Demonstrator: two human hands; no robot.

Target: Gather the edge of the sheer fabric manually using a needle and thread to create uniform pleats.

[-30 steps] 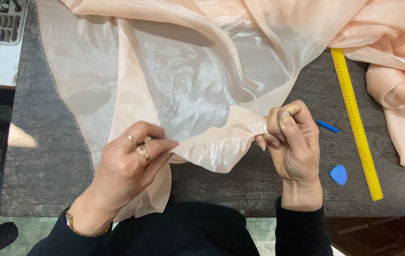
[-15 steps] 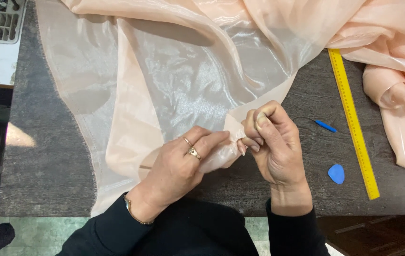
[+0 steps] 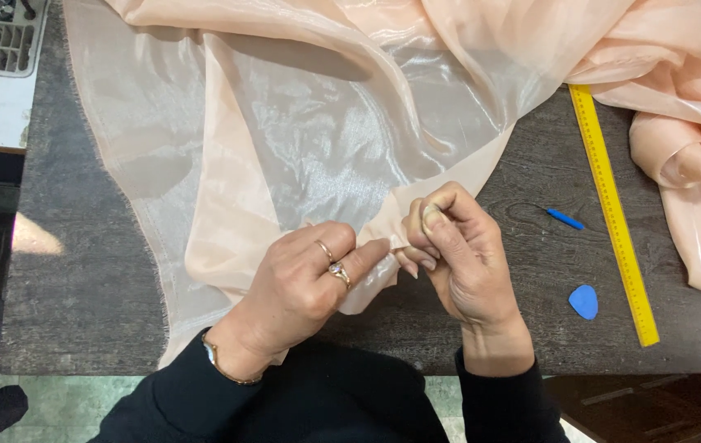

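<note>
Peach sheer fabric [image 3: 301,139], yellow ruler [image 3: 613,213], blue chalk [image 3: 584,301] & pen [image 3: 564,218], dk table [image 3: 80,271].

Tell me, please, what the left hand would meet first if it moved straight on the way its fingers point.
Probably the right hand: the left hand points rightward along the sheer peach fabric, fingertips nearly touching it.

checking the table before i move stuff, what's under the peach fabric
Through the sheer peach fabric the dark wooden table shows faintly. The top end of the yellow ruler reaches the fabric's edge. Where folds pile thick, anything beneath is hidden.
</note>
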